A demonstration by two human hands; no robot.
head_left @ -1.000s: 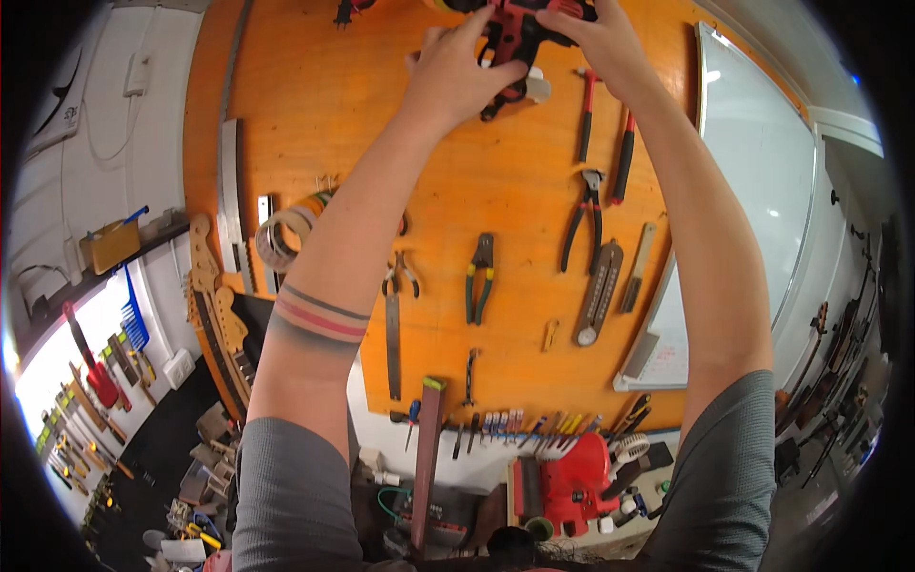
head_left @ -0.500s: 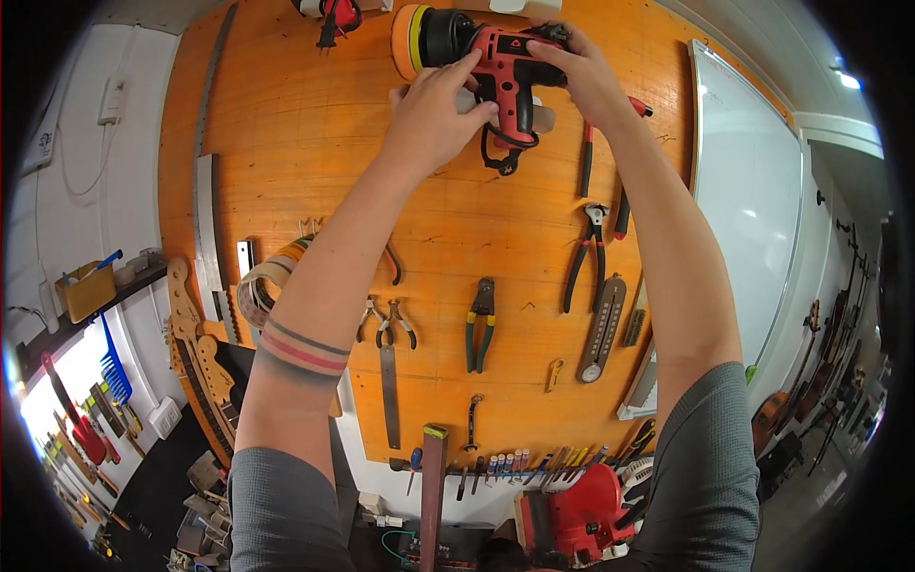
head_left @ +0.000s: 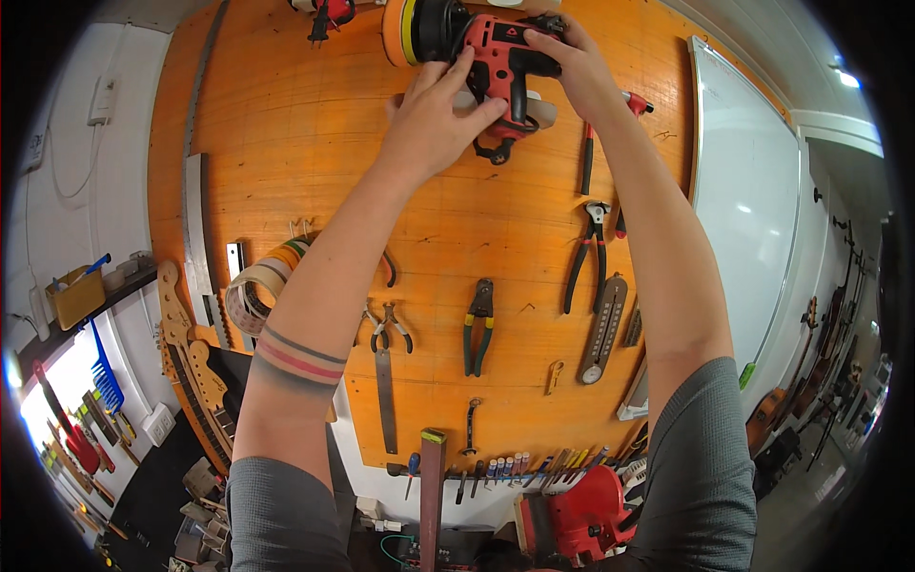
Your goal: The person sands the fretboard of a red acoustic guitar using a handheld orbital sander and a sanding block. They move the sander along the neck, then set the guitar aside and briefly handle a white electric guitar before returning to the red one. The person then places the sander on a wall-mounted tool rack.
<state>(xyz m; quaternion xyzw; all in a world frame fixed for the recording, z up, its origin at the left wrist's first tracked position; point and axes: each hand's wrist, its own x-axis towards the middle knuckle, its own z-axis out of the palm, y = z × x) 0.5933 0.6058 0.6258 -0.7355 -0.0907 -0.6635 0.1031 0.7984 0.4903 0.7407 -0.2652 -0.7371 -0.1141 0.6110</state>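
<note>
Held high against the orange wooden wall board is a red and black power polisher [head_left: 494, 74] with a round orange and yellow pad [head_left: 396, 34] on its left end. My left hand [head_left: 431, 126] grips the polisher's body near its black head, fingers on the front side and thumb by the handle. At the rear end, my right hand [head_left: 579, 71] is closed around the tool, thumb on its side. A black looped cord [head_left: 496, 151] hangs below the handle. Behind the handle, a pale holder [head_left: 541, 113] partly shows; whether the polisher touches it cannot be seen.
On the orange board [head_left: 429, 229] hang pincers [head_left: 588, 253], green-handled pliers [head_left: 479, 329], a thermometer [head_left: 604, 334] and tape rolls [head_left: 255, 291]. A whiteboard [head_left: 748, 191] stands to the right. Below are a screwdriver row [head_left: 534, 467], a red machine [head_left: 581, 515] and an upright wooden bar [head_left: 433, 496].
The polisher has shifted slightly up and to the left in view, with both hands still on it. The surrounding view has shifted a little too.
</note>
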